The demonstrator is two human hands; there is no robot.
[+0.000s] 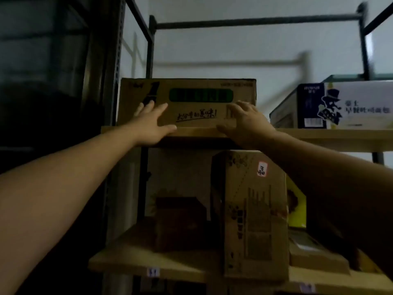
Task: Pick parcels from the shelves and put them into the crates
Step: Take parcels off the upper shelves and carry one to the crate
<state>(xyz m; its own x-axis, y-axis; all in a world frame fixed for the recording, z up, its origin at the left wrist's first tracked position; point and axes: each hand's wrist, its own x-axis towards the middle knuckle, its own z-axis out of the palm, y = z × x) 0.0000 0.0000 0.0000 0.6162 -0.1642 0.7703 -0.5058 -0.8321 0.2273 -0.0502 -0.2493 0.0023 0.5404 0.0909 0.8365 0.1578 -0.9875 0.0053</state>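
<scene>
Your left hand [152, 125] and right hand [247, 122] rest flat, fingers spread, against the brown cardboard box with green label [188, 103] on the upper wooden shelf [331, 137]

A dim storeroom is showing itself here — dark metal racking [150, 60] is carrying wooden shelves [331, 135] stacked with cardboard cartons [187, 96] and numbered tags [153, 272].

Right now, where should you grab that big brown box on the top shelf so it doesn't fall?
Probably by its two short ends, one hand per side, coming from the front. The brown box is wide and low, sitting at the shelf edge, so one hand could not span it. The left hand and right hand are open against its front face; sliding them outward round the corners would let it be drawn forward level.
</scene>
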